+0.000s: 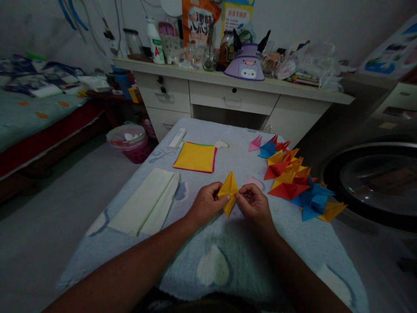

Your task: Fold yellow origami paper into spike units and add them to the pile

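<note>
At table [293, 243] centre, head view: yellow folded paper [228, 190] sits btwn both hands, long axis 12 to 6. Its 9 o'clock edge is pinched by left hand [204, 205], 3 o'clock edge by right hand [256, 204], fingers clamped on it, both equally near. At 2, pile of folded pieces [295, 180]; at 11, paper stack [195, 157]. On floor at 10, pink bin [127, 141] w/ white scraps [128, 136] inside

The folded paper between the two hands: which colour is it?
Yellow; the folded paper shows best in the head view.
</note>
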A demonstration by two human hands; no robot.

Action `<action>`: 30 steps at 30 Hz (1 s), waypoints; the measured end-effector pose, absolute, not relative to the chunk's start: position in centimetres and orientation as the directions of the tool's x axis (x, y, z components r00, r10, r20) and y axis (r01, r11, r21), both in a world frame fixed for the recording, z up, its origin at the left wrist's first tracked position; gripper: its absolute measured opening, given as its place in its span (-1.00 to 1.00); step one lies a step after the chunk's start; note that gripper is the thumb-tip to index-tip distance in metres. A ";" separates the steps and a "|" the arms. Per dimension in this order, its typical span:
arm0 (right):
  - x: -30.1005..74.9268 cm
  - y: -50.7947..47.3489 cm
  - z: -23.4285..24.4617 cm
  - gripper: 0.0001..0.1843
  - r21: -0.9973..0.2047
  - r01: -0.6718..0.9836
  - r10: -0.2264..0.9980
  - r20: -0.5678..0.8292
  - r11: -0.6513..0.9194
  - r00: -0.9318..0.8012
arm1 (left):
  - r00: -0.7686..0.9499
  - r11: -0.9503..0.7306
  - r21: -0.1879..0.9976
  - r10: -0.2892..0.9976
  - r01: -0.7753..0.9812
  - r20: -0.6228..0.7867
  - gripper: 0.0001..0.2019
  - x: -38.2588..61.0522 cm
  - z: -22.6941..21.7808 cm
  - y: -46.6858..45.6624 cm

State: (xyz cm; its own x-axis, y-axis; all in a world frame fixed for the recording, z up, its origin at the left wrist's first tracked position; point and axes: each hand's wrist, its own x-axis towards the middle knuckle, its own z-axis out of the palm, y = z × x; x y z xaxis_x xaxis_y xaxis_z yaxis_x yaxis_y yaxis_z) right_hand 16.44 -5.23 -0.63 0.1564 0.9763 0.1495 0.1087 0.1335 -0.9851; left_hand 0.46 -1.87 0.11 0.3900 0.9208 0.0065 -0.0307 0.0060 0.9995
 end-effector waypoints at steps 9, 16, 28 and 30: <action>16.3 -5.4 -0.4 -0.85 -0.941 0.276 0.947 0.255 0.197 0.194 | 0.369 -0.032 0.999 0.929 0.008 0.027 -0.83 0.6 -0.1 -1.8; 15.9 -5.8 -0.2 -0.84 -0.934 0.304 0.950 0.253 0.190 0.183 | 0.361 -0.048 0.998 0.932 0.030 0.034 -0.82 0.7 -0.3 -1.8; 15.9 -6.0 0.6 -0.95 -0.841 0.486 0.927 0.346 0.239 0.144 | 0.398 -0.081 0.995 0.916 0.063 0.049 -0.80 0.8 -0.4 -2.0; 15.9 -6.0 0.7 -0.92 -0.867 0.462 0.940 0.294 0.185 0.175 | 0.419 -0.068 0.997 0.907 0.040 0.045 -0.77 0.8 -0.3 -2.1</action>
State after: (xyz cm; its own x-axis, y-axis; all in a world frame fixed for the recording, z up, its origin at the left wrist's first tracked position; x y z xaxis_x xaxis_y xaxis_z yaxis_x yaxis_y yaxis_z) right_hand 15.86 -6.04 0.66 0.1750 0.9397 0.2939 0.4620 0.1853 -0.8673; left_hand 0.79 -2.12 -0.31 0.4190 0.9069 0.0450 0.0402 -0.0680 0.9969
